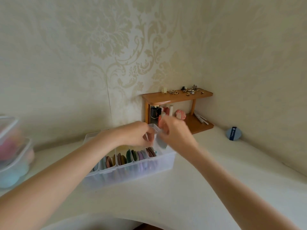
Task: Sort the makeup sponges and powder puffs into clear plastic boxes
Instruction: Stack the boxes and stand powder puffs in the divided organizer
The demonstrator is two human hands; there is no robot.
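Note:
A clear plastic box (166, 161) with dividers stands on the white table, filled with several flat powder puffs (132, 156) standing on edge in pink, green, purple and brown. Both hands are over its far right end. My right hand (174, 131) pinches a grey-blue puff (162, 143) and holds it down into the last compartment. My left hand (137, 135) has its fingers curled at the same spot, on the box's divider or the puff; blur hides which. A blue round puff (233, 133) with a dark strap lies alone near the right wall.
At the left edge stand stacked clear boxes (13, 156) holding pink and blue sponges, blurred. A small wooden shelf (176, 97) sits in the corner behind the box, with hair clips on top and bottles and a pink sponge underneath. Patterned walls close in behind and to the right.

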